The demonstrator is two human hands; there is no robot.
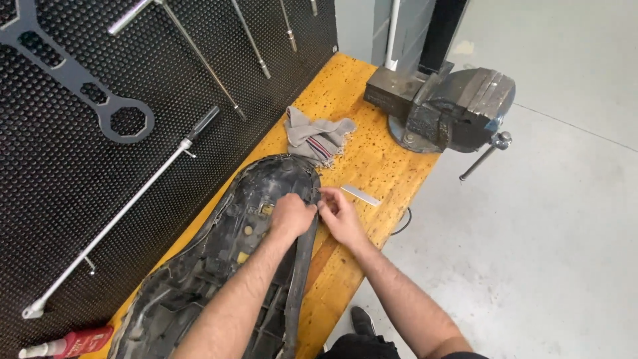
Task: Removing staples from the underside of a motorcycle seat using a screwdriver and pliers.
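Hands meet at the far right edge of an upturned motorcycle seat (219, 266), which lies underside up along a yellow wooden workbench (372, 166). The left hand (291, 216) is curled down on the seat's black plastic base near the rim, fingers closed and pressing or pinching there; whether it holds anything small I cannot tell. The right hand (339, 214) pinches the seat's edge just beside it, thumb and fingertips closed on the rim or cover material.

As a judgement: the seat overhangs nothing visibly, but it rests on a curved top, so hard pulling at the rim could rock or slide it toward the bench edge. Fingers working so near each other on a stiff edge could slip and get scraped. A flat metal strip (361, 195) lies just beyond the right hand and could be knocked off the bench.

A grey rag (318, 138) sits past the seat's nose, a bench vise (445, 106) at the far corner. A perforated black tool board (60, 173) with T-handle wrenches (119, 213) runs along the left; a red-labelled bottle (70, 344) lies at its foot. The floor (551, 252) is pale grey concrete
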